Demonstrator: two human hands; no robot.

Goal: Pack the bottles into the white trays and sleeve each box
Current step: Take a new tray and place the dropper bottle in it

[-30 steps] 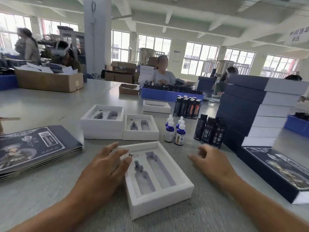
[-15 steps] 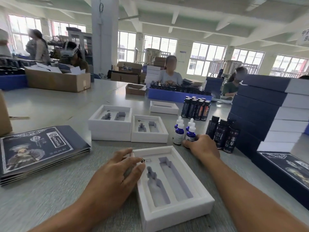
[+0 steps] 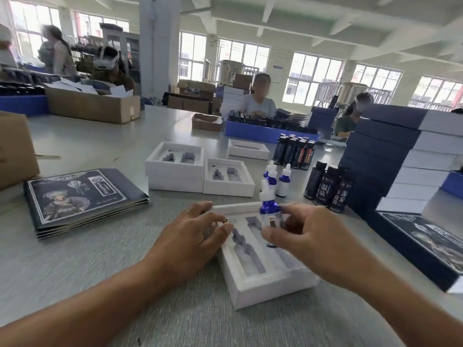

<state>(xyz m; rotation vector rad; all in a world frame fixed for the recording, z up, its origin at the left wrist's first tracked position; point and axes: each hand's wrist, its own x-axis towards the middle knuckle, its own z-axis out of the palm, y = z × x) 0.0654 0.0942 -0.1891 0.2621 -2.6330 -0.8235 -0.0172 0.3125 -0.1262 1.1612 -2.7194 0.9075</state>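
- My right hand [image 3: 310,236] reaches in from the lower right, fingers and thumb curled around a blue dropper bottle [image 3: 269,211], which stands upright just above the white tray [image 3: 270,289].
- My left hand [image 3: 193,234] lies palm down with fingers spread and straight, pressing on the tray's near-left corner, forearm stretched across the grey counter [image 3: 100,259].
- Both shaped slots in the tray hold nothing.
- More dropper bottles [image 3: 284,180] stand beyond the tray, dark bottles [image 3: 328,186] to their right.
- Flat sleeves [image 3: 82,199] are stacked on my left.
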